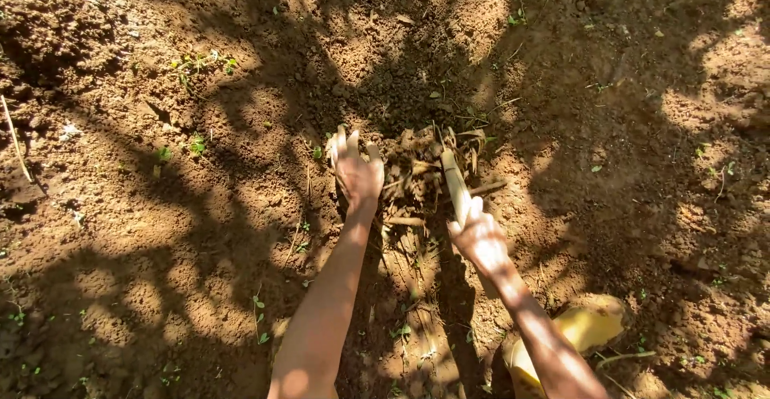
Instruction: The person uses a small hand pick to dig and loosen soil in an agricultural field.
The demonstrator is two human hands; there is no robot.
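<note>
pale stick (pixel 455 186) in right hand (pixel 480 238) — left hand (pixel 357 173) beside

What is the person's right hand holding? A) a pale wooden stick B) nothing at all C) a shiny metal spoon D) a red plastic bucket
A: the right hand is closed around a pale wooden stick that points into the clump of dry brown plant scraps on the soil, while the left hand lies open and flat beside that clump.

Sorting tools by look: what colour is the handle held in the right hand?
Pale tan handle, gripped by the right hand; head view.
</note>
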